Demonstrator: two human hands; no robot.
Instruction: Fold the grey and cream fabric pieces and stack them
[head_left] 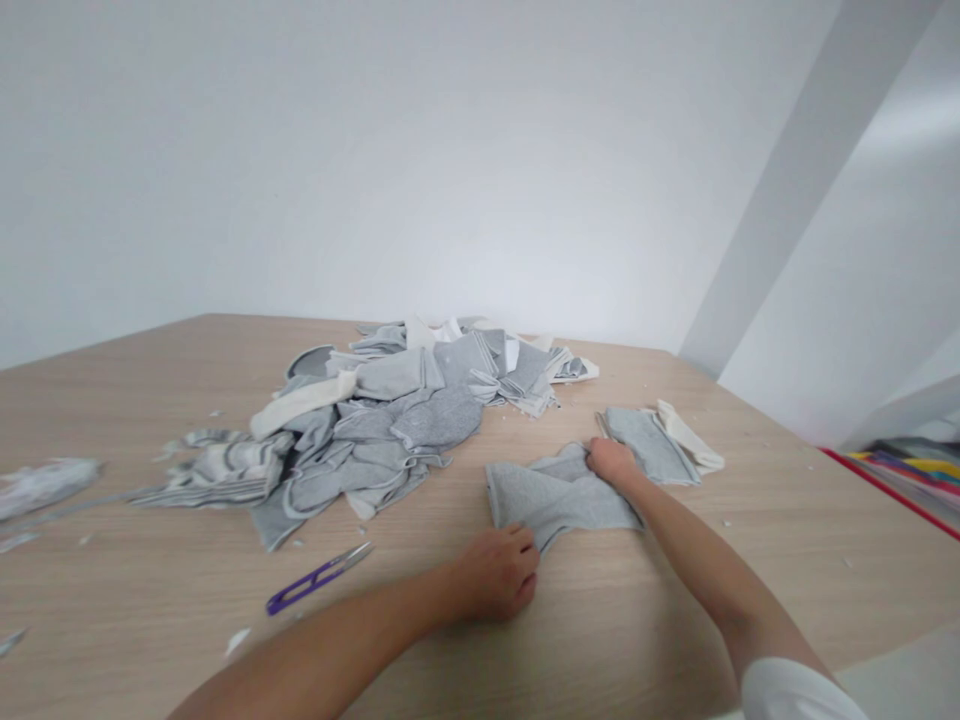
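Before a wall (480,180), scraps (409,415) are heaped on a table (202,370). Nearer, a cloth (574,500) is pinched at its far edge by the right hand (613,464); its near edge is touched by the left hand (499,572), fingers curled, grip unclear.

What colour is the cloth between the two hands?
Light grey. The cloth shows best in the head view, the only one here.

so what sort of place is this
Probably a small sewing or fabric-sorting workspace: purple thread snips, a heap of grey and white fabric pieces and scattered scraps lie on a wood-grain table.
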